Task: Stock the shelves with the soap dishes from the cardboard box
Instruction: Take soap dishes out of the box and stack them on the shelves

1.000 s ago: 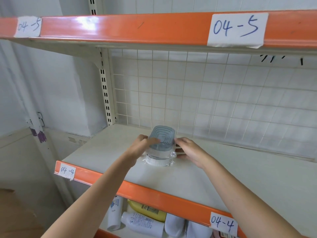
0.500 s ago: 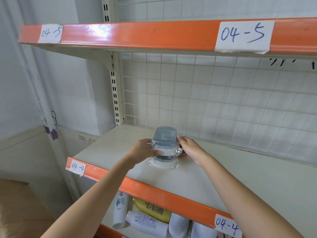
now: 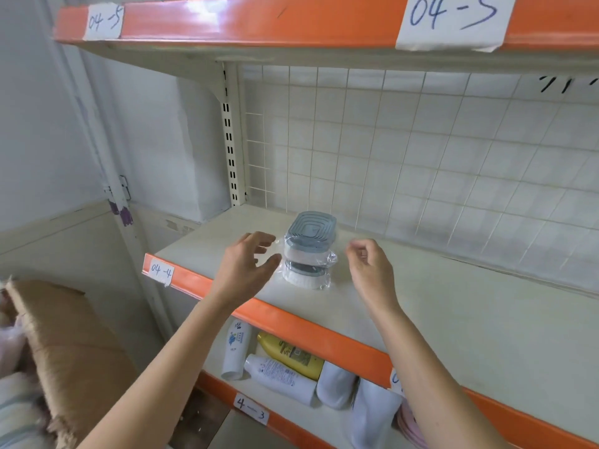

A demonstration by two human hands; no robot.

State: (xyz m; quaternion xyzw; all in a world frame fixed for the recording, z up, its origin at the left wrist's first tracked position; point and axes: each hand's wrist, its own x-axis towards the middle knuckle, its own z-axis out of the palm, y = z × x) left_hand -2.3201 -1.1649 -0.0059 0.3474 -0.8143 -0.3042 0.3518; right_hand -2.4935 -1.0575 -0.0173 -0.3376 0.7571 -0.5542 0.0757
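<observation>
A stack of grey-blue and white soap dishes (image 3: 308, 251), wrapped in clear plastic, stands upright on the cream shelf (image 3: 437, 319) labelled 04-4, near its left end. My left hand (image 3: 248, 267) hovers just left of the stack, fingers spread, holding nothing. My right hand (image 3: 369, 270) is a short way right of the stack, fingers loosely curled and empty. Neither hand touches the dishes. The cardboard box (image 3: 61, 345) shows at the lower left, its flap up.
The orange-edged shelf 04-5 (image 3: 291, 24) hangs overhead. A white wire grid (image 3: 421, 150) backs the shelf. On the lower shelf 4-3 lie white bottles (image 3: 278, 377) and a yellow bottle (image 3: 291, 353). A slotted upright post (image 3: 230, 140) stands at the left.
Both hands have let go of the soap dish stack and drawn back from it to either side. The stack stays standing on the shelf. The view has shifted left and down.
</observation>
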